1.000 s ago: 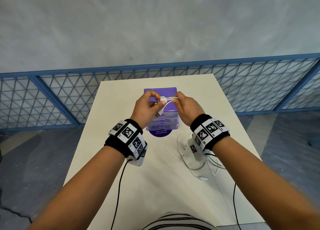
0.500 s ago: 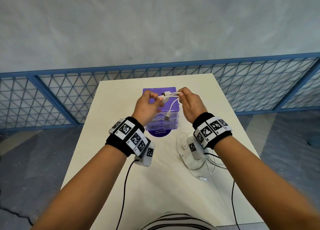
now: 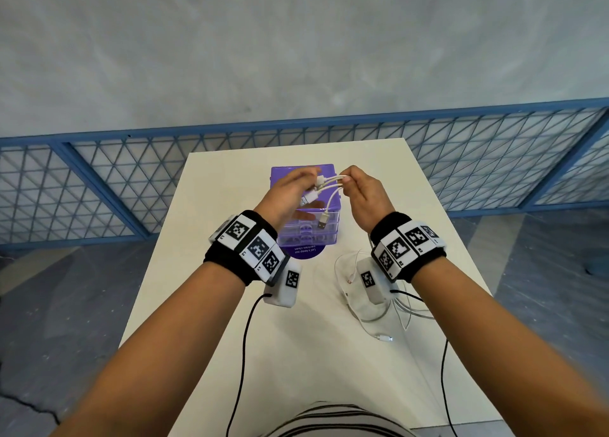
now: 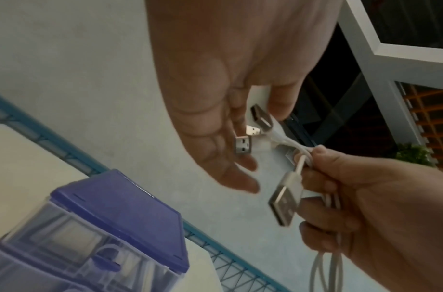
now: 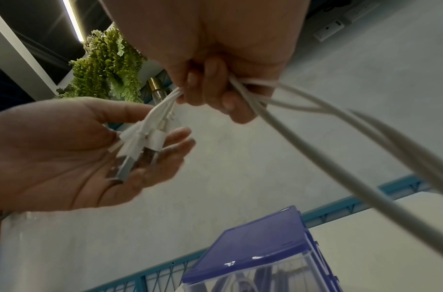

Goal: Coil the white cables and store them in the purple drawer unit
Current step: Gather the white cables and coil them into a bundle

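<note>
1. You are holding both hands up above the purple plastic drawer unit with clear drawers, which is standing on the far half of the white rectangular counter.
2. Your right hand is pinching a bundle of thin white cables with metal USB plugs; its fingers are curling tightly around the cords.
3. Your left hand is lying open with straight fingers, and several plug ends are resting against its palm; in the left wrist view the thumb is touching one plug.
4. One plug is hanging free on its cord in front of the drawers.
5. From your right hand the cords are running down toward the counter.
6. More loose white cables are lying in loops on the counter, to the right of the drawer unit and below your right wrist.
7. The drawers are looking closed in the head view.
</note>
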